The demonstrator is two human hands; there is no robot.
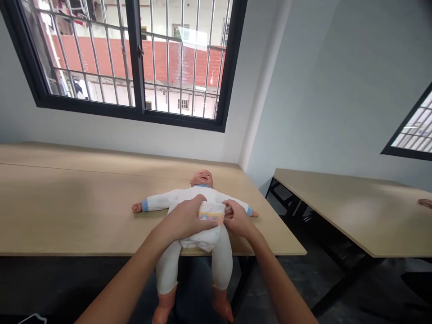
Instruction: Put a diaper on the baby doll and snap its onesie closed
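Note:
A baby doll (201,178) in a white suit with blue cuffs lies on its back on the wooden table (84,211), arms spread and legs hanging over the front edge. Around its hips sits a white diaper (205,238) with a coloured front band. My left hand (191,218) rests on the diaper's left side, thumb and fingers apart around the band. At the diaper's right side, my right hand (236,218) has its fingers bent together on the edge of the waist.
A second wooden table (337,202) stands to the right, with part of another person's hand (424,203) at its far right edge. Behind the first table is a barred window (137,58) in a pale wall.

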